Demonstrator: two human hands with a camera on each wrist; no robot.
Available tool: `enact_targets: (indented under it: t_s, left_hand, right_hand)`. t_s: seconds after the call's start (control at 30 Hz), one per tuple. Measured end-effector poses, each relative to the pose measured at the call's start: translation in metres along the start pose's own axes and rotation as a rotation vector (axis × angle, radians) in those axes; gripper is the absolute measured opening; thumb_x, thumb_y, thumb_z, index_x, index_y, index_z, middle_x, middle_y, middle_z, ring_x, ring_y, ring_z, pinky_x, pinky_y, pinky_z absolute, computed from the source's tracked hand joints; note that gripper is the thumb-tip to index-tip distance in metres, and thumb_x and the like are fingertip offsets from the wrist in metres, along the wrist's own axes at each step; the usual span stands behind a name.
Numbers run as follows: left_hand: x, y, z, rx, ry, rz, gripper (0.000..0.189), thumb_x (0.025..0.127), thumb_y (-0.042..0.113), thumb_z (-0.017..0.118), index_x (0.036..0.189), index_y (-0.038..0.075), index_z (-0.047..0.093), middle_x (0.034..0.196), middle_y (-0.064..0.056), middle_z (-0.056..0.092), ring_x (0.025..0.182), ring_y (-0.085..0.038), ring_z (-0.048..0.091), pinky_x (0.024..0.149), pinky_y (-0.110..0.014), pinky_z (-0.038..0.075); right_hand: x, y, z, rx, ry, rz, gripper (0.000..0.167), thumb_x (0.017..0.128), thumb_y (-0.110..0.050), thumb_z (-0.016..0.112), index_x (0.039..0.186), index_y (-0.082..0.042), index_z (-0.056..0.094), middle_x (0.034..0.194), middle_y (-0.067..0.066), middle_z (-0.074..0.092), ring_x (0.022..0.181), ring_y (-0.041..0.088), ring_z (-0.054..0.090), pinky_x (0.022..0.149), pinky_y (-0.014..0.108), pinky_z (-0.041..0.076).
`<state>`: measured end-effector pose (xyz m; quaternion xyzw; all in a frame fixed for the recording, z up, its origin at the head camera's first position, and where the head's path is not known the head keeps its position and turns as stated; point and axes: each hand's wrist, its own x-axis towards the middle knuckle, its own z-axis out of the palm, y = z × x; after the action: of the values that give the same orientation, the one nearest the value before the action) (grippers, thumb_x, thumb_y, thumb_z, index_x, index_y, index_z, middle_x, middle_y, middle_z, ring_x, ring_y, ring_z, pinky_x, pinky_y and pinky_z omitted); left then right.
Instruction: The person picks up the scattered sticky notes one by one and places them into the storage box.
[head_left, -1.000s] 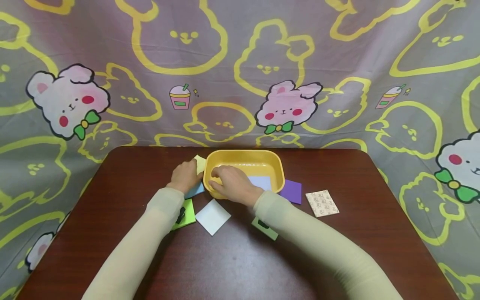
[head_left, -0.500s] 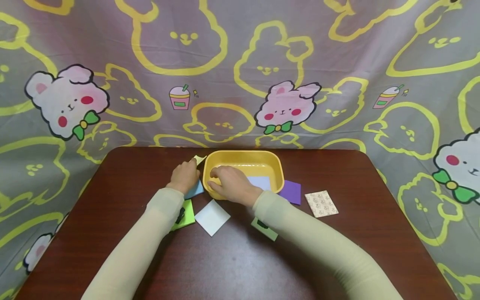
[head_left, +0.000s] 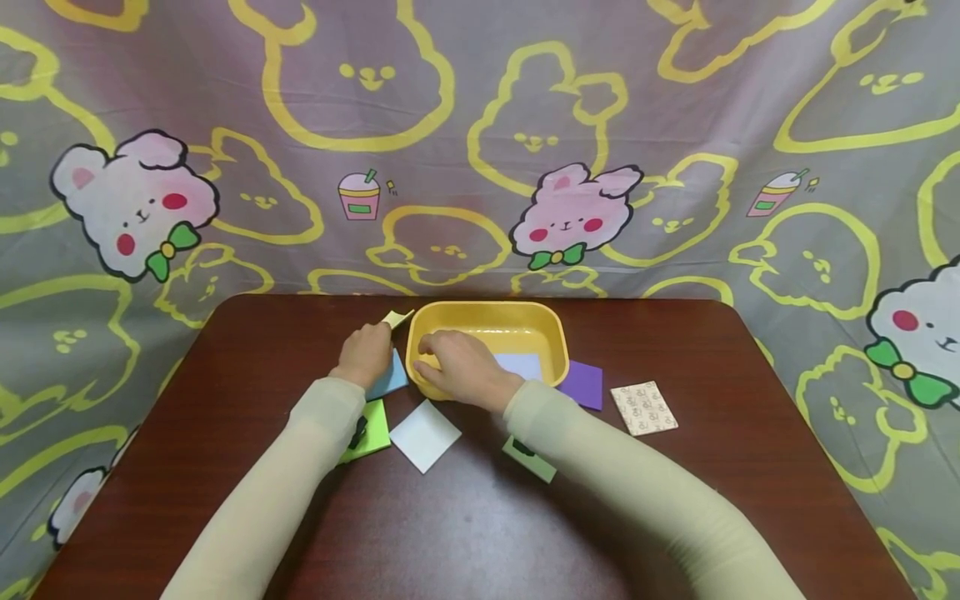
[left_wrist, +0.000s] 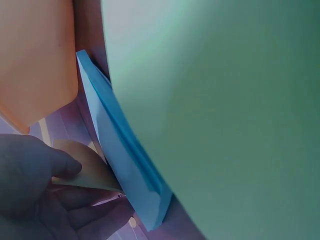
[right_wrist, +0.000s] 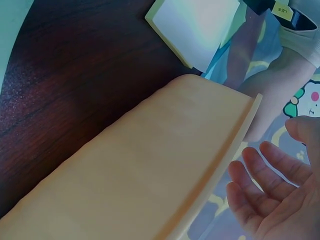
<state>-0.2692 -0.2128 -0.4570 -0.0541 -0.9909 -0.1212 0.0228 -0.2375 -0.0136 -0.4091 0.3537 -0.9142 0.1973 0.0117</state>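
My left hand [head_left: 363, 357] is left of the yellow basin [head_left: 562, 346], pinching a pale yellow paper note [head_left: 396, 318]. In the left wrist view the thumb presses on the curved note [left_wrist: 85, 162], with the fingers beneath it. Right beside them is a blue paper pad [left_wrist: 117, 142], which also shows near the wrist in the head view. My right hand [head_left: 468, 367] hovers over the basin's near left rim, its fingers loosely curved. In the right wrist view that hand [right_wrist: 277, 195] holds nothing. A pale lilac sheet [head_left: 519, 363] lies inside the basin.
Before the basin lie a bright green pad [head_left: 377, 427], a white pad [head_left: 425, 436] and an olive green pad [head_left: 532, 460] partly under the right sleeve. To the right are a purple square [head_left: 583, 385] and a patterned beige square [head_left: 643, 408]. A printed curtain [head_left: 450, 167] hangs behind the table.
My left hand has shifted slightly left and the yellow note has tipped, so less of its face shows in the head view. My right hand has stayed almost still over the basin.
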Motion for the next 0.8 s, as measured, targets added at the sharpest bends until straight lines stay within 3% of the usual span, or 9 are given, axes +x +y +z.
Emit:
enact_targets:
  t_s: [0.47,0.8]
  left_hand:
    - [-0.002,-0.001,-0.006,-0.010,-0.015,-0.016,0.013,0.095,0.002,0.054,0.102,-0.007,0.062,0.098,-0.031,0.071,0.087,-0.047,0.070,0.073,-0.056,0.056]
    - [-0.001,-0.005,-0.013,-0.039,0.017,-0.020,0.016,0.098,0.002,0.047,0.102,-0.007,0.060,0.097,-0.033,0.070,0.086,-0.050,0.069,0.074,-0.060,0.054]
  right_hand:
    - [0.002,-0.001,-0.001,-0.014,-0.001,-0.010,0.027,0.099,-0.029,0.064,0.112,-0.006,0.072,0.106,0.009,0.075,0.099,0.022,0.070,0.089,0.037,0.056]
    - [0.005,-0.002,-0.001,-0.019,0.001,-0.007,0.028,0.099,-0.029,0.063,0.113,-0.006,0.072,0.108,0.008,0.074,0.101,0.022,0.070,0.090,0.037,0.056]
